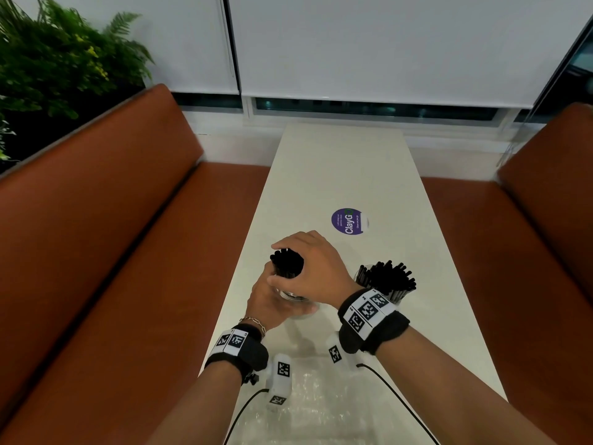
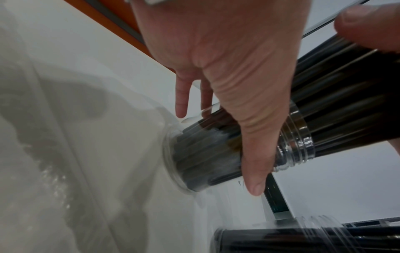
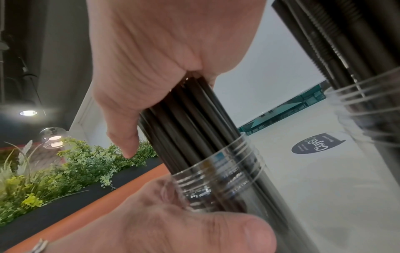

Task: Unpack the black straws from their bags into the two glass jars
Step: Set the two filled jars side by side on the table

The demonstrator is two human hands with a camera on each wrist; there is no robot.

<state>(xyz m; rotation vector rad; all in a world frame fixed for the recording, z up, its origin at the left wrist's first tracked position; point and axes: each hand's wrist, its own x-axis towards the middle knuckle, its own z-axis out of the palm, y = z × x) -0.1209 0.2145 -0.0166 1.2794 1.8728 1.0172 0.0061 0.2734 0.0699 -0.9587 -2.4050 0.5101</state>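
A glass jar (image 1: 290, 295) stands near the table's left edge, and my left hand (image 1: 272, 303) grips its side. In the left wrist view my left hand (image 2: 218, 150) has its thumb along the jar (image 2: 201, 154) and its fingers behind it. A bundle of black straws (image 1: 287, 266) sticks out of the jar's mouth. My right hand (image 1: 308, 264) wraps round the top of that bundle. In the right wrist view my right hand (image 3: 173, 106) clasps the straws (image 3: 194, 119) just above the jar's threaded neck (image 3: 218, 179). The second jar (image 1: 390, 284), full of fanned-out straws, stands to the right.
A crumpled clear plastic bag (image 1: 321, 403) lies on the near end of the white table (image 1: 337, 175). A round purple sticker (image 1: 348, 220) is beyond the jars. Orange benches (image 1: 128, 252) flank the table, with plants (image 1: 48, 59) at the far left.
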